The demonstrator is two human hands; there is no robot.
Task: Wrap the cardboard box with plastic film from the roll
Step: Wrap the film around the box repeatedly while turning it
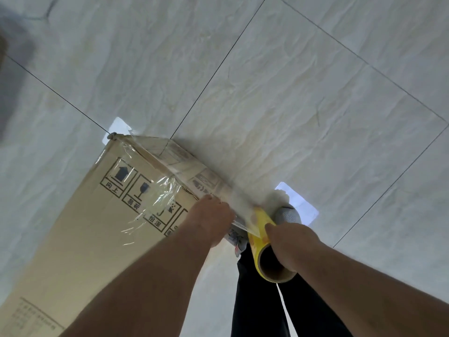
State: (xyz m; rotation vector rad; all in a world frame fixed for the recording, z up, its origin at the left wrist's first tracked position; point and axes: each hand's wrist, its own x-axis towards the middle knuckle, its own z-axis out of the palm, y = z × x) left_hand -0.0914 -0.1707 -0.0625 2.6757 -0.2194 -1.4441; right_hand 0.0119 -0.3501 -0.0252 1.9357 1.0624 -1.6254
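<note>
A tall cardboard box [80, 229] with printed handling symbols stands on the tiled floor at the left. Clear plastic film [155, 190] clings wrinkled over its upper side and top end. My left hand [211, 217] presses flat on the film at the box's near top corner. My right hand [289, 242] grips the yellow film roll [261, 237] just right of that corner, its cardboard core facing me. A stretched sheet of film runs from the roll along the box's top edge.
Pale marbled floor tiles [291, 93] with dark joints surround the box. My legs in black trousers [257, 300] and a grey shoe [288, 214] are right below the roll. A dark blurred shape [12, 69] sits at the far left edge.
</note>
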